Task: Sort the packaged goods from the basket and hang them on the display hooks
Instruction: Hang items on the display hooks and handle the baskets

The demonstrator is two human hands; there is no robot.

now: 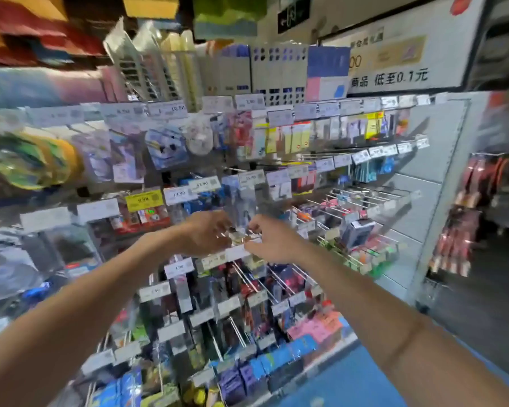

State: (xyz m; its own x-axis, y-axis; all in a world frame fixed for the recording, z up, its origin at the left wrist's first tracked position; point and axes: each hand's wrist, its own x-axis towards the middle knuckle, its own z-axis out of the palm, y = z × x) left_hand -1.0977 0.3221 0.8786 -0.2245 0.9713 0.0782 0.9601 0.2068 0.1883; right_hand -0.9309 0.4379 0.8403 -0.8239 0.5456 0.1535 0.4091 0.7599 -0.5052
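Left hand (207, 234) and right hand (272, 242) apparently pinch a small clear packet (239, 230) at a tagged display hook (238, 251), mid-hanging; the basket is out of view, so what remains is unknown.

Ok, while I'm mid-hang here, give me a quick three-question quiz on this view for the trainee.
1. True or false: the left hand and right hand meet at one small package.
2. The yellow price tag sits: A) left of the hands, B) right of them, C) directly below them.
3. Fill in: the floor at lower right is ___.
Key: 1 true; 2 A; 3 blue.
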